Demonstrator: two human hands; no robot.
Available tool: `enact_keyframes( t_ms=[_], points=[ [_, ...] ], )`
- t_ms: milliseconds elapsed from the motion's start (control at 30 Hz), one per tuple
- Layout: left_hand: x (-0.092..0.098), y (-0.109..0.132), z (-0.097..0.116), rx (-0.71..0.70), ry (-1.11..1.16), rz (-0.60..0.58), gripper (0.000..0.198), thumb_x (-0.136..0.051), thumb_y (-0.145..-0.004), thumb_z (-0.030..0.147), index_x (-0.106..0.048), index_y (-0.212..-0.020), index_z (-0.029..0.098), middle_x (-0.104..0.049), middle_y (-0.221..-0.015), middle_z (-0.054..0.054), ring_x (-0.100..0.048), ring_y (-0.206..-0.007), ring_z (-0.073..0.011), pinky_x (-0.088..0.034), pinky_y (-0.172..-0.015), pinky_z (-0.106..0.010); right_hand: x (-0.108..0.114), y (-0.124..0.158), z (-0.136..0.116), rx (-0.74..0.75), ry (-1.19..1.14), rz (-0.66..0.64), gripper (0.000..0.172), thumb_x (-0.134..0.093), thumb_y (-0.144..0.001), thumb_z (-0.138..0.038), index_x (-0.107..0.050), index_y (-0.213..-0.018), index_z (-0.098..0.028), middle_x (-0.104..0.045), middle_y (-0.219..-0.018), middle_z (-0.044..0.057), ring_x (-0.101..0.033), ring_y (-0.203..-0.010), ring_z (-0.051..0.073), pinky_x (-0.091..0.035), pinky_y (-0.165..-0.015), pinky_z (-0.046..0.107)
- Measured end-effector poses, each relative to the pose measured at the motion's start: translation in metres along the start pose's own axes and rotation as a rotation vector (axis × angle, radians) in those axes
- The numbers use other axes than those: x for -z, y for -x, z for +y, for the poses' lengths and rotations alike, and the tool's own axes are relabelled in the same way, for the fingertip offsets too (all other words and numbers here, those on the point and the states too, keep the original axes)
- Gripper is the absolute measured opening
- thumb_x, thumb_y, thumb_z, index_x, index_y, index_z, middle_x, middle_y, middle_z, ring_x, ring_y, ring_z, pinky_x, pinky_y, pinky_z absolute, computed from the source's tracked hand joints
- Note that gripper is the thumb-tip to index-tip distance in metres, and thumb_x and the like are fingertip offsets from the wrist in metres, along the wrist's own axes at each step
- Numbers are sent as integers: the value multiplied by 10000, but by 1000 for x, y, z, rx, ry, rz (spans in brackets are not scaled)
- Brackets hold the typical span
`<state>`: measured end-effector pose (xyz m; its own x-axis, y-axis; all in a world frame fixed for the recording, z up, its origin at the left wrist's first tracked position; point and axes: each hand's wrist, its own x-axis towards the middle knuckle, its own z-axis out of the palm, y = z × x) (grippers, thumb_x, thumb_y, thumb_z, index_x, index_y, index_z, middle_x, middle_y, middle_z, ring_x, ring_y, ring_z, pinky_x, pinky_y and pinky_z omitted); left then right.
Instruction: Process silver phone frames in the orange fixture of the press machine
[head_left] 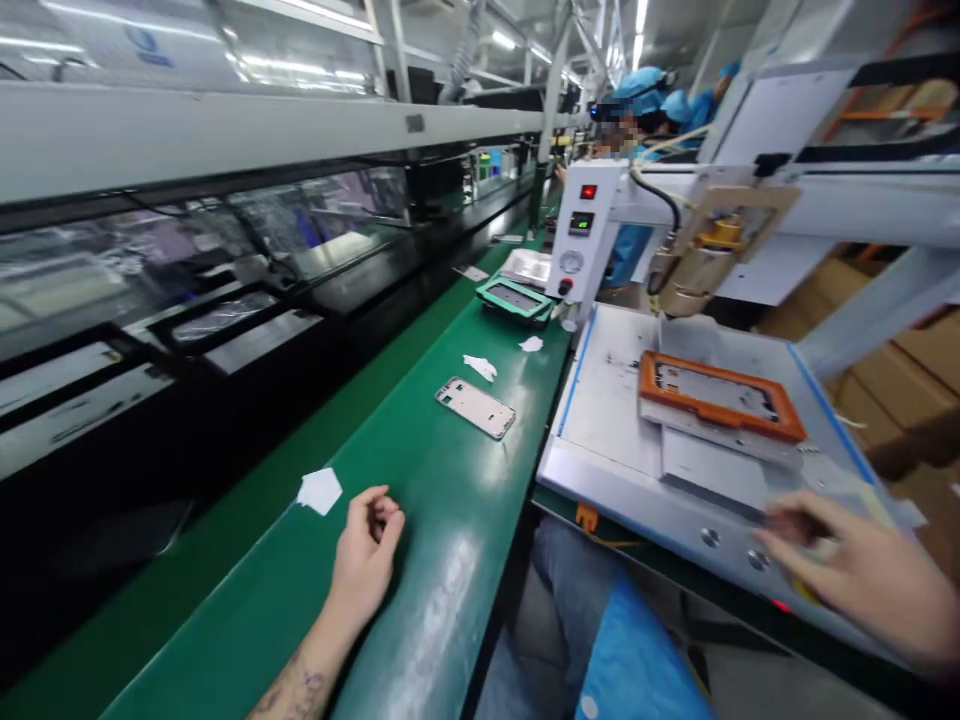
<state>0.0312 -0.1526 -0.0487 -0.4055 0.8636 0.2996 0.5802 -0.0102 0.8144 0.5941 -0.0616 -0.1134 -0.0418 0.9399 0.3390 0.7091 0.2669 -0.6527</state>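
My left hand (368,545) rests over the green bench top (420,480) with its fingers curled in and nothing seen in them. Just left of it lies a white paper scrap (320,491). Farther up the bench is a pale phone frame (475,407), lying flat and apart from my hand. My right hand (847,565), smeared by motion, is at the front right corner of a benchtop dispensing machine (592,400), close to its round buttons (757,559). Its fingers are bent; whether they hold anything cannot be made out. On the machine's bed sits an orange fixture (716,395) with a phone frame inside.
Above the orange fixture hangs the machine's head (694,270). A control box (583,230) stands at its left. A green fixture (516,297) and small white scraps (480,367) lie farther along. A black conveyor line (300,390) runs left. People in blue caps (637,90) are beyond.
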Motion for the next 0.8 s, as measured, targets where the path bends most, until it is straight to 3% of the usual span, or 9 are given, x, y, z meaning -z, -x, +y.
enact_keyframes(
  t_ms=[67,167,233,333,433,533,667,800],
  points=[
    [0,0,4,-17,-20,-31,462,-557,-918,552,-490,-1216,205,-616,-967,-48,-608,-893,-194,-486,-795,-348,-43,-26,-71,167,-158,-92,325,-685,-788,-598,-618,-1046,-412,-694,-946,63,-683,-823,304,-581,-721,468],
    [-1,0,12,-31,-25,-61,412,-521,-944,510,-470,-1219,208,-604,-945,-32,-590,-853,-183,-468,-774,-336,-113,-77,-161,229,-206,-283,683,-707,-807,-516,-475,-1411,-296,-656,-1146,86,-682,-927,273,-577,-861,450],
    [-2,1,16,-37,-20,-66,383,-502,-951,482,-466,-1218,208,-605,-936,-26,-588,-836,-177,-464,-773,-335,-151,-114,-193,193,-150,-324,931,-800,-720,-454,-375,-1509,-203,-618,-1234,137,-671,-986,282,-558,-886,433],
    [-5,3,21,-45,-7,-85,333,-500,-946,418,-479,-1207,214,-615,-935,-17,-599,-844,-172,-470,-802,-338,-193,-162,-209,194,-121,-362,1134,-906,-575,-381,-337,-1529,-151,-583,-1300,182,-629,-1126,324,-533,-932,427],
    [-9,2,23,-42,8,-83,305,-545,-915,342,-507,-1199,239,-627,-948,2,-608,-871,-165,-468,-840,-337,-228,-198,-222,201,-182,-422,1110,-901,-589,-388,-338,-1521,-173,-609,-1248,149,-672,-961,265,-544,-894,419],
    [-11,1,25,-31,11,-73,319,-583,-889,303,-527,-1201,266,-638,-955,21,-613,-866,-162,-460,-825,-330,-270,-218,-262,230,-318,-393,1107,-876,-600,-393,-310,-1525,-171,-588,-1281,155,-677,-907,236,-555,-898,421],
    [-11,2,26,-25,-8,-67,328,-593,-880,288,-529,-1201,265,-644,-958,24,-618,-862,-163,-458,-814,-325,-328,-210,-341,370,-512,-265,996,-808,-650,-358,-327,-1506,-188,-468,-1448,189,-627,-1165,296,-556,-949,432],
    [-10,2,27,-38,-45,-79,324,-591,-870,264,-538,-1189,249,-648,-952,18,-623,-886,-166,-456,-828,-321,-353,-191,-384,590,-443,-161,632,-636,-807,-287,-468,-1409,-190,-552,-1340,137,-634,-1117,262,-516,-1026,459]
  ],
)
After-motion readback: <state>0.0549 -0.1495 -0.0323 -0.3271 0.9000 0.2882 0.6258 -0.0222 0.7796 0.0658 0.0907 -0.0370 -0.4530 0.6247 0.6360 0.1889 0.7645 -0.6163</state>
